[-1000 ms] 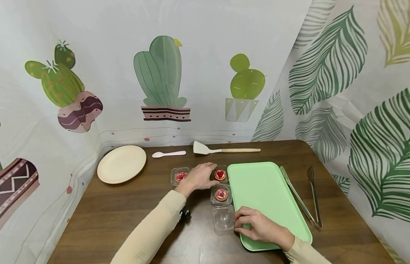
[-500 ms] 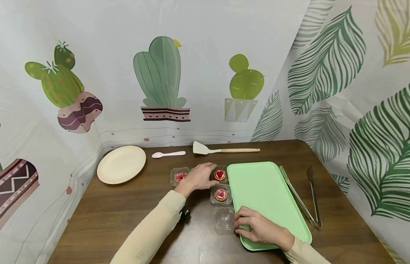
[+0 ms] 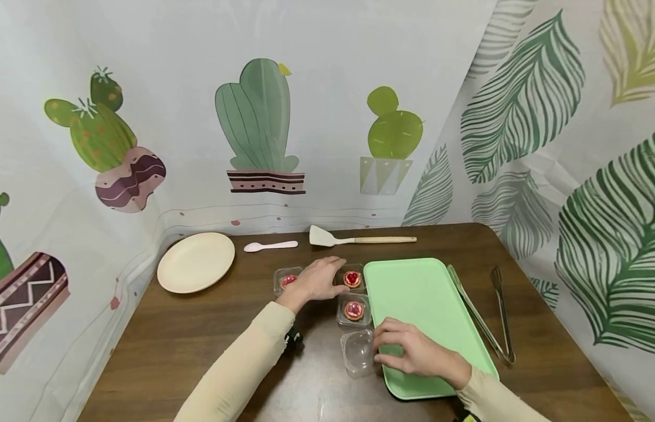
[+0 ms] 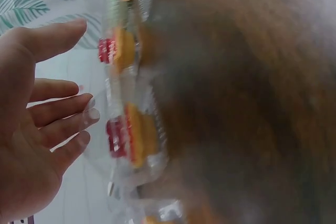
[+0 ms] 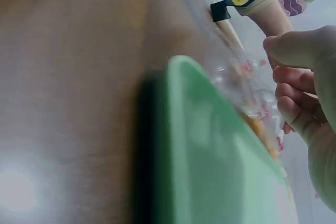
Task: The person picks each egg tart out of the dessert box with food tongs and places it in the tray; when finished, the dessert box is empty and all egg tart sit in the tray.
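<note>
My left hand [image 3: 318,280] reaches over the table between two clear plastic boxes. Its loosely bent fingers lie beside a box holding a red-topped tart [image 3: 352,279], with clear plastic at the fingertips in the left wrist view. Below that box stands another clear box with a tart [image 3: 354,310]. Nearer the front is a clear plastic container part [image 3: 357,353] with a domed round middle and no tart. My right hand [image 3: 409,349], its fingers loosely bent and thumb apart, hovers over the green tray's edge [image 3: 381,366], fingertips right at that clear part. A third tart [image 3: 288,281] is partly hidden behind my left hand.
The green tray [image 3: 427,305] fills the right middle of the table, with metal tongs [image 3: 482,319] lying along its right side. At the back lie a cream plate [image 3: 196,262], a pale pink spoon [image 3: 271,246] and a white spatula [image 3: 361,240].
My right hand has lifted slightly, and the clear domed part beside it sits at a different tilt. My left hand stays nearly where it was; the boxed tarts have not moved.
</note>
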Demonstrator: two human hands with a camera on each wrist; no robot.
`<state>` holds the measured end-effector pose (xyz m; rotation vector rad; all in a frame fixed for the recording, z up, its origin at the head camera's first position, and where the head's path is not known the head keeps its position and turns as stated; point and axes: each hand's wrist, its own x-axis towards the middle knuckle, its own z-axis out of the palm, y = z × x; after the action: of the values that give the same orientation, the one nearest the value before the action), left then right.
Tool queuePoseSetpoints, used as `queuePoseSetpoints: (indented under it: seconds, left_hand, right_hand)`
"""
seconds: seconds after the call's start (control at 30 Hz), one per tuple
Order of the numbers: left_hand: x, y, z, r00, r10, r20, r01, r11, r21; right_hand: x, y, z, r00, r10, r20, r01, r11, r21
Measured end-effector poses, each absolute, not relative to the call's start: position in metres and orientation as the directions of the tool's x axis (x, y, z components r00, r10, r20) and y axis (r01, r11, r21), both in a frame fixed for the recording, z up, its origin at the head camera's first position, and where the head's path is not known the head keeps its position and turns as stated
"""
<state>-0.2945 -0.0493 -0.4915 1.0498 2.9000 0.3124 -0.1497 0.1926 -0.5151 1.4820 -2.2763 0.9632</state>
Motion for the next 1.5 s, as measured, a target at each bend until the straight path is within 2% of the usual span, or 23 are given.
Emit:
queuePoseSetpoints:
  seconds: [0.33,0.77,1.03,1.2,1.5]
  left_hand:
    - [-0.299,-0.071,-0.48,-0.781,0.621,0.067,0.616,0.748,0.248]
    - [-0.301,-0.104,-0.487,-0.819,0.568,0.084,0.568,0.779,0.267]
    - [-0.302,-0.121,-0.491,-0.812,0.576,0.092,0.576,0.768,0.279]
    - [-0.303,-0.126,-0.494,-0.811,0.582,0.058,0.574,0.774,0.267]
    - [-0.304,-0.129,-0.502,-0.794,0.607,0.017,0.594,0.77,0.232]
  right_hand:
    - [-0.186,0.178,-0.483,-0.521,-0.689,0.504,-0.838,0.3,-0.455]
    - [-0.229,0.161,-0.466,-0.647,-0.61,0.457,-0.747,0.389,-0.539]
    - [-0.263,0.151,-0.466,-0.728,-0.584,0.359,-0.65,0.422,-0.632]
    - [-0.287,0.145,-0.473,-0.752,-0.578,0.317,-0.621,0.459,-0.635]
    - [-0.319,0.132,-0.482,-0.8,-0.579,0.159,-0.539,0.576,-0.614]
